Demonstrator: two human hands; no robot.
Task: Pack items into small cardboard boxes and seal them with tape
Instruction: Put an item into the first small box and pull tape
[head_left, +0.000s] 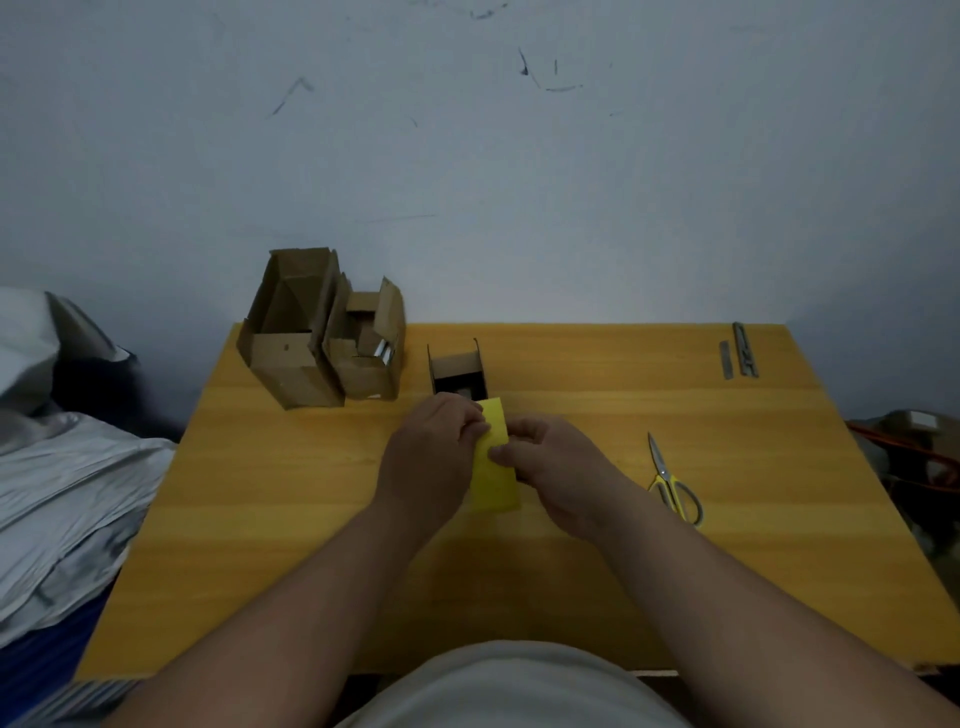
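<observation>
Yellow strip (494, 465), likely tape or a slip, is pinched by both hands above the table (311, 519), its long axis running 12 to 6 o'clock. The left hand (431, 457) pinches its upper edge, the right hand (550, 462) its middle. The open small box (457, 366) sits at 12 o'clock, just beyond, slightly nearer the left hand.

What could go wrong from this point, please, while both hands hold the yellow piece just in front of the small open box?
1. The left hand and right hand pinch the yellow piece close together; it could crease or stick to itself.
2. The small open box stands unheld just beyond the hands, so a nudge might tip it.
3. The scissors lie by the right forearm and could be knocked.
</observation>
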